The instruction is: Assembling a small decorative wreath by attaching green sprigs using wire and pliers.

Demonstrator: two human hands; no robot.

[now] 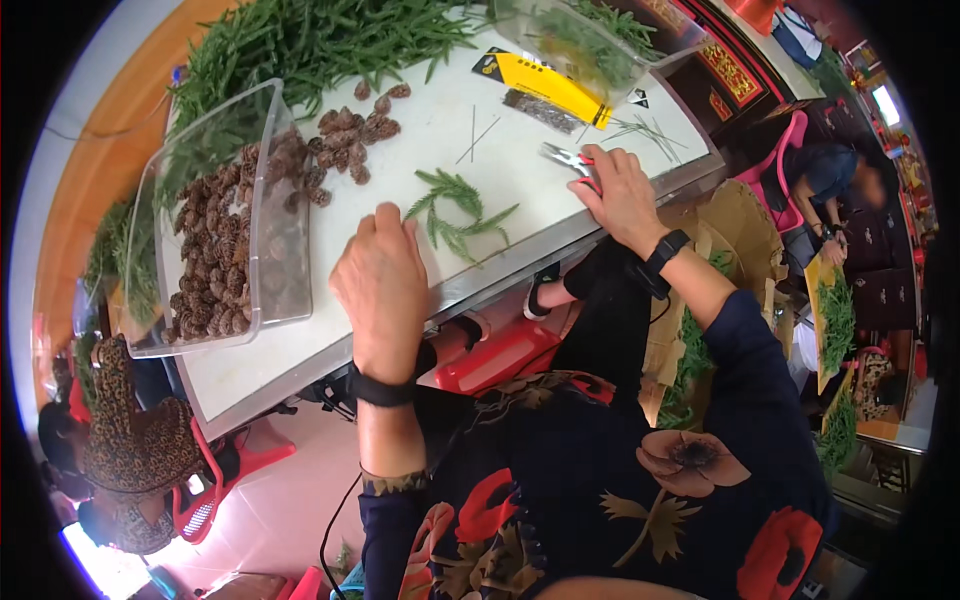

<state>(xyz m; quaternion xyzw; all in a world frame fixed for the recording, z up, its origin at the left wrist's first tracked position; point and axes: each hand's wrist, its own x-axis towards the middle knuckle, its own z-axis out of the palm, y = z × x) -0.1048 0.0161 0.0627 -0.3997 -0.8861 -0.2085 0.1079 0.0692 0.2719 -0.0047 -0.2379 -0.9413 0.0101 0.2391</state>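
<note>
My left hand (380, 275) is closed, its fingertips curled down at the left end of a green artificial pine sprig (460, 240). Whatever those fingers pinch is hidden beneath them. The sprig has several needled branches bent in a loose ring on the white tabletop (365, 215). My right hand (622, 195) grips small pliers (568, 157) with red handles, their metal jaws pointing left above the table. Thin dark wires (474, 135) lie crossed beyond the sprig, and more wires (650, 135) lie beyond my right hand.
At left stands a clear plastic bin (285, 230) of pinecones, with loose pinecones (350, 140) beside it. Green branches (320, 50) are heaped at the far edge. A yellow-and-black packet (548, 85) lies near another clear bin (580, 45). Below right is a cardboard box (740, 220). Other people sit nearby.
</note>
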